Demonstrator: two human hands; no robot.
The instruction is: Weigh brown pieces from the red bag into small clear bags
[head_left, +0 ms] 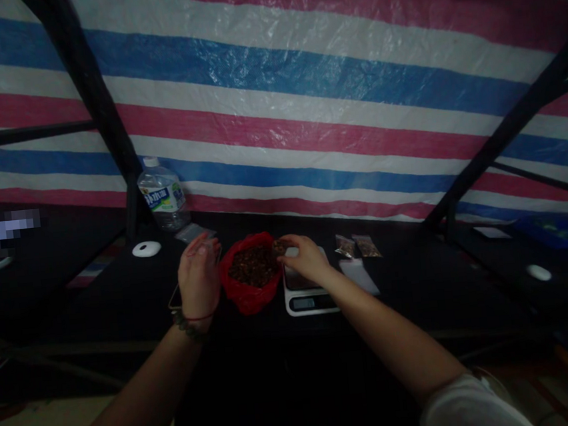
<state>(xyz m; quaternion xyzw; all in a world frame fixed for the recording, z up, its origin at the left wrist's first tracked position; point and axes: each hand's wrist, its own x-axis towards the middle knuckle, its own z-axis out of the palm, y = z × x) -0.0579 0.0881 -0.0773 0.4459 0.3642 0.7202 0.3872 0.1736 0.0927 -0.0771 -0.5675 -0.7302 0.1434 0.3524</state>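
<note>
A red plastic bag [241, 294] full of dark brown bits stands open on the black table [413, 301]. My left hand [198, 275] hovers just left of the bag, fingers curled around a small clear packet. My right hand [304, 256] reaches over a white kitchen scale [308, 301] to the bag's right rim, fingertips pinched on a small clump of the brown bits. A red string and a dark bracelet circle my left wrist.
A plastic water bottle [162, 196] stands at the back left beside a white round object [146, 249]. Small filled clear packets [357, 246] lie right of the scale. A striped tarp [302, 90] hangs behind, and black frame bars [86, 91] cross it.
</note>
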